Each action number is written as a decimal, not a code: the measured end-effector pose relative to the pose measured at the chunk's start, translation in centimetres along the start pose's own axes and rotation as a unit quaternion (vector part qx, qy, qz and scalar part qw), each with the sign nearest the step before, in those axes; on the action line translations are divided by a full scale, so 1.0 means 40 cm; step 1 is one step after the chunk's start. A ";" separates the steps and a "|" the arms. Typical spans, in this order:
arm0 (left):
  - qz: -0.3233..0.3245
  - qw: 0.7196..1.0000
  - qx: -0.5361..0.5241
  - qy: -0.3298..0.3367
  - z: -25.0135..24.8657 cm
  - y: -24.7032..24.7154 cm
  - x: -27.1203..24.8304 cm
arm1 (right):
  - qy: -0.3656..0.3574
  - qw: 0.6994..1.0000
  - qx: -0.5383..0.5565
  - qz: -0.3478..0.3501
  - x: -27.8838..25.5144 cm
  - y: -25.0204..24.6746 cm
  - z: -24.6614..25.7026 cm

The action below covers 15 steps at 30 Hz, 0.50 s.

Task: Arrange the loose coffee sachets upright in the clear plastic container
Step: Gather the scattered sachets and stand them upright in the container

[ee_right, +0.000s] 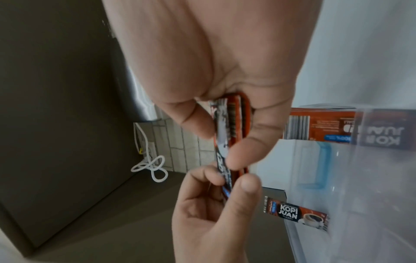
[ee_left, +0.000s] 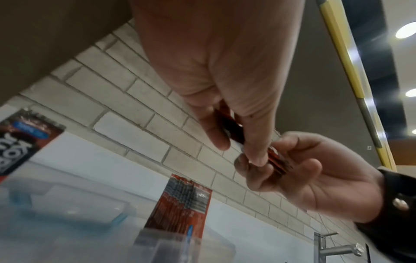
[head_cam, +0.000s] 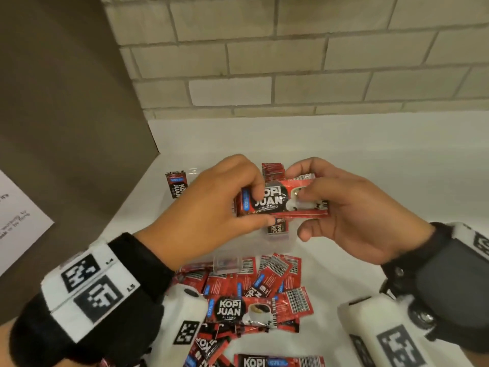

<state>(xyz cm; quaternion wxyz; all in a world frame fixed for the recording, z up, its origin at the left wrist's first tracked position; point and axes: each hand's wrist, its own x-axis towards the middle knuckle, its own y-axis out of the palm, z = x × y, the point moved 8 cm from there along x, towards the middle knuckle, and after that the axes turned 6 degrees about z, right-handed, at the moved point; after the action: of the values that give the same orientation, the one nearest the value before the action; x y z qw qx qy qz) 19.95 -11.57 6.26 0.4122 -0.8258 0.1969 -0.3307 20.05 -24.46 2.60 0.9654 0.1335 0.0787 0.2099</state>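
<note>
Nearest the head camera, along the bottom edge of the frame, the two wrist bands with black-and-white square code tags flank a loose heap of sachets [head_cam: 254,295] lying flat on the white bench [head_cam: 370,154], some face up reading "KOPI JUAN", others showing their barcode backs. At centre frame the left hand [head_cam: 211,207] and the right hand [head_cam: 352,207] hold between them a small bundle of sachets [head_cam: 281,198], its long axis running left to right across the frame and its printed face turned up toward the camera; "KOPI JUAN" reads upright on the top one. The left hand pinches the bundle's left end between thumb and curled fingers, and the right hand pinches its right end the same way; the right wrist view shows several sachets pressed together edge-on. Directly below and behind the hands sits the clear plastic container [head_cam: 280,245], whose walls are hard to trace in the head view. Inside it, a row of sachets [head_cam: 272,170] stands upright at the far end, and a single upright sachet [head_cam: 176,184] stands at the left, its lettering running sideways. Bare white bench lies open at right and beyond the container up to the pale brick wall [head_cam: 264,62]; a brown panel [head_cam: 66,115] closes in the left side.
</note>
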 end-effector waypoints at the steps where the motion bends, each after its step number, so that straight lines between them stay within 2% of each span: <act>1: -0.007 1.000 0.002 -0.002 0.001 0.007 0.001 | 0.000 1.000 -0.014 0.004 0.005 0.006 0.000; 5: 0.000 1.000 -0.020 -0.003 0.009 0.022 0.000 | -0.030 0.998 -0.045 -0.015 0.016 0.004 0.031; 9: -0.051 0.998 -0.027 -0.026 0.018 0.009 -0.001 | -0.084 0.988 -0.127 -0.026 0.027 0.007 0.056; 12: -0.038 0.994 -0.076 -0.069 0.013 0.041 0.001 | -0.103 0.944 -0.312 -0.029 0.049 0.035 0.055; 15: 0.001 0.956 -0.264 -0.128 0.035 0.072 -0.010 | -0.170 0.883 -0.435 -0.046 0.043 0.049 0.092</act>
<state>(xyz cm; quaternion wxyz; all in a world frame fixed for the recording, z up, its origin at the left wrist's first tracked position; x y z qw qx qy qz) 20.52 -12.23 3.13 0.2019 -0.9405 0.2231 -0.1579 21.63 -22.84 6.50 0.9336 -0.2696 -0.1798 0.1529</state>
